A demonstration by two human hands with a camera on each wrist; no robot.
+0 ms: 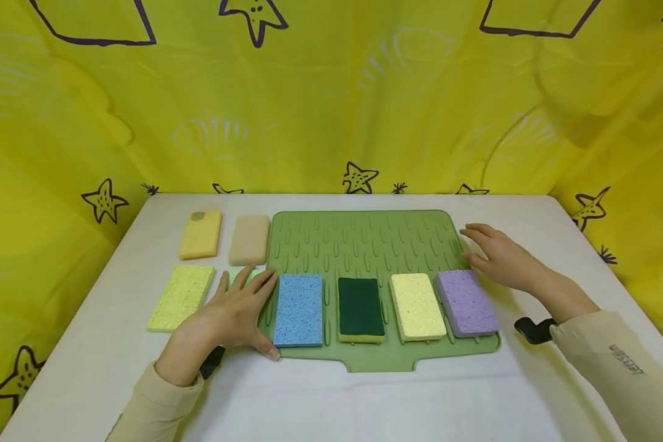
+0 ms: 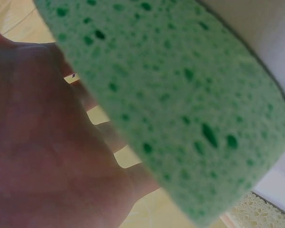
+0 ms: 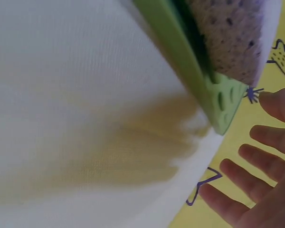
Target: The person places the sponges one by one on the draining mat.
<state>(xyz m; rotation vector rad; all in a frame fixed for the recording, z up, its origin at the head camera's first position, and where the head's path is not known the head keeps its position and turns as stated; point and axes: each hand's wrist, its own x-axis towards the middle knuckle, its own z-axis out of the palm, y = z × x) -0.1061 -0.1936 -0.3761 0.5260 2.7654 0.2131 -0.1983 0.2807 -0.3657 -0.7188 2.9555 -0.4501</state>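
Observation:
My left hand (image 1: 232,313) is spread over a light green sponge (image 2: 180,109), most of which it hides in the head view. Its fingers are extended and its thumb reaches the lower left corner of a green ridged mat (image 1: 359,245), beside a blue sponge (image 1: 299,310). Near the mat's right edge, my right hand (image 1: 503,258) holds nothing, its fingers relaxed and apart. Closest to it is a purple sponge (image 1: 466,302). Between the blue and purple ones lie a sponge with a dark green scouring face (image 1: 361,307) and a pale yellow sponge (image 1: 417,306), all along the mat's front.
Left of the mat, a lime-yellow sponge (image 1: 181,298) lies on the white table (image 1: 398,405). Behind it are a yellow block with a grey spot (image 1: 200,236) and a beige block (image 1: 249,239). A yellow patterned curtain (image 1: 309,110) hangs behind the table.

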